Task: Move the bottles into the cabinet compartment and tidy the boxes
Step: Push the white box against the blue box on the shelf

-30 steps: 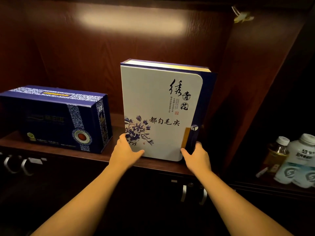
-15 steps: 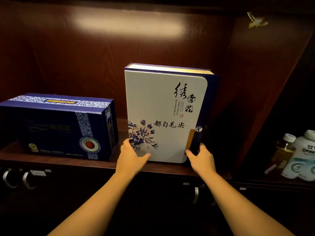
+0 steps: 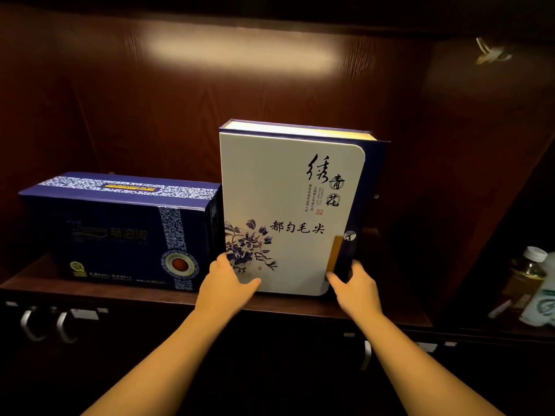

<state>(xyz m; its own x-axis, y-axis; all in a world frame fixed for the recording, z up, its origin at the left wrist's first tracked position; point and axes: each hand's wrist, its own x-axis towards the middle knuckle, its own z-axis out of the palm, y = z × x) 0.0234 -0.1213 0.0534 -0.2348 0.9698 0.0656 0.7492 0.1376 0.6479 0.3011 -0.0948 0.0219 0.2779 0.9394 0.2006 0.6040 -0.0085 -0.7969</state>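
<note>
Glossy wood cabinet (image 3: pixel 270 94) — matt card box (image 3: pixel 285 190)

Both forearms reach fwd, bare. Left hand (image 3: pixel 225 285) and right hand (image 3: pixel 354 288) grip lower corners of the upright white blue-flowered box (image 3: pixel 285 187), thumbs on its front.

The fingertips of the left hand (image 3: pixel 225 285) are hidden behind the white box (image 3: pixel 285 211). Right of that box, 1 white bottle (image 3: pixel 542 298) is cut off by the frame edge.
</note>
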